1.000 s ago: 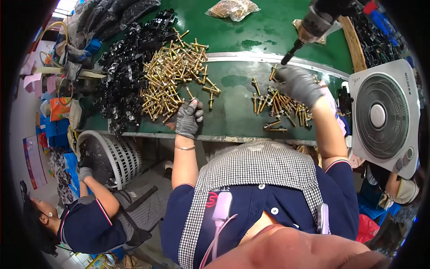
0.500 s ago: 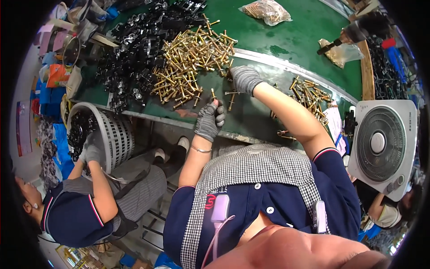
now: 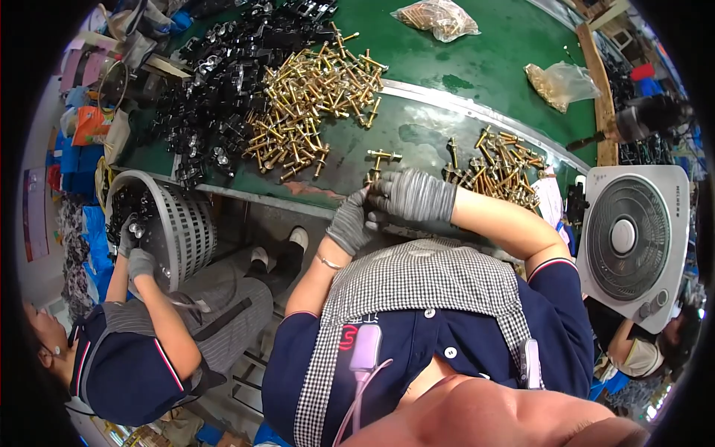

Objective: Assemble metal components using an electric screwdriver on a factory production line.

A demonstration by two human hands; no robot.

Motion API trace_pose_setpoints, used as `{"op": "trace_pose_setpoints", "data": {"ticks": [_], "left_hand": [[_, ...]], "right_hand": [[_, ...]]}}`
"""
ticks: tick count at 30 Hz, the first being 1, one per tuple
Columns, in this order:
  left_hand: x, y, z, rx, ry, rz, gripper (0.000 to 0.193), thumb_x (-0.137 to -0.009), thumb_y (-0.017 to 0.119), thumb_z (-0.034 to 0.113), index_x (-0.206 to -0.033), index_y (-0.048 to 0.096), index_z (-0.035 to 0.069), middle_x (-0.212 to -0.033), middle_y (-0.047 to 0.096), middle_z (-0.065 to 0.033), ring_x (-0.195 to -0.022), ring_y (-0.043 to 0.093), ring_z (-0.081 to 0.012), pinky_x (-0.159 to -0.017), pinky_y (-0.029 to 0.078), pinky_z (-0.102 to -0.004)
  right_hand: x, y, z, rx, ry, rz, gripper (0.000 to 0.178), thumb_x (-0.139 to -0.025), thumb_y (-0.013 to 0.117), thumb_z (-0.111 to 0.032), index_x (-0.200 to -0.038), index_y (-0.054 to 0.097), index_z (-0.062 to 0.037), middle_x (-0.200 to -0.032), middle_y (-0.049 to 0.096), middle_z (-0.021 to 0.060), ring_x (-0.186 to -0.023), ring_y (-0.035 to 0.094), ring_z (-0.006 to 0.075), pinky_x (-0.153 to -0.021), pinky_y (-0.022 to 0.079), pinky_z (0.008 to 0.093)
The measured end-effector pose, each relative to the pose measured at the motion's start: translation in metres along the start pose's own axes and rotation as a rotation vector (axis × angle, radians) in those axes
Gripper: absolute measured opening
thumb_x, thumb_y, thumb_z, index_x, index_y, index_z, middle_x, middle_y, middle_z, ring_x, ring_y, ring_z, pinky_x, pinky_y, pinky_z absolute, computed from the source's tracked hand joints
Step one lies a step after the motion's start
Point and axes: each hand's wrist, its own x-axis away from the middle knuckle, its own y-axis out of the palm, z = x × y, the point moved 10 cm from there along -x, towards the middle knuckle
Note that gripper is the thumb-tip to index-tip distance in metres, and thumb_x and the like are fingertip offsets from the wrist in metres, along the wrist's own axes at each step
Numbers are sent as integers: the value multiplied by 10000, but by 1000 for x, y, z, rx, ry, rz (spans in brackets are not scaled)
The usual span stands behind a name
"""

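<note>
My gloved hands meet just above the near edge of the green worktable. My left hand (image 3: 352, 223) is closed, thumb upward, on a brass-coloured bolt (image 3: 374, 173) whose end sticks up between the hands. My right hand (image 3: 417, 195), in the same striped grey glove, comes in from the right with its fingers curled against the left fingertips; what they pinch is hidden. Just beyond the hands lies a group of loose bolts (image 3: 383, 156). A large heap of brass-coloured bolts (image 3: 316, 97) spreads farther left, and a smaller pile of bolts (image 3: 499, 165) lies to the right.
Black metal parts (image 3: 216, 82) are heaped at the far left. Plastic bags (image 3: 439, 18) of bolts lie farther back. A black power tool (image 3: 644, 118) is at the right, above a grey fan (image 3: 625, 235). A co-worker's gloved hands (image 3: 138, 257) reach into a grey basket (image 3: 190, 231).
My right hand has come back from the bolt heap to my left hand, which has shifted slightly down and right. The power tool has moved right and down.
</note>
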Motion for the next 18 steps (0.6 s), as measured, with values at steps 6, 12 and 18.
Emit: {"op": "trace_pose_setpoints", "data": {"ticks": [6, 12, 18], "left_hand": [[10, -14, -33, 332, -156, -119, 237, -928, 475, 249, -1032, 558, 52, -745, 509, -7, -503, 337, -50, -405, 290, -163], [20, -19, -35, 279, -61, -47, 254, -918, 513, 219, -1068, 539, 15, -767, 491, -18, -540, 366, -59, -419, 332, -172], [27, -25, -33, 282, -61, -93, 223, -909, 531, 229, -1034, 565, 47, -766, 498, -15, -548, 377, -78, -442, 331, -190]], "right_hand": [[-8, -7, 74, 91, 532, 9, 243, -697, 593, -140, -931, 617, -80, -859, 600, 116, -818, 605, 297, -639, 485, 414], [-14, 38, 106, -60, 571, -185, 224, -681, 592, -115, -898, 613, -61, -796, 594, 151, -757, 596, 353, -654, 487, 427], [-43, 53, 67, -48, 352, -246, 138, -731, 555, -108, -803, 663, -59, -806, 633, 147, -794, 629, 322, -653, 510, 411]]}}
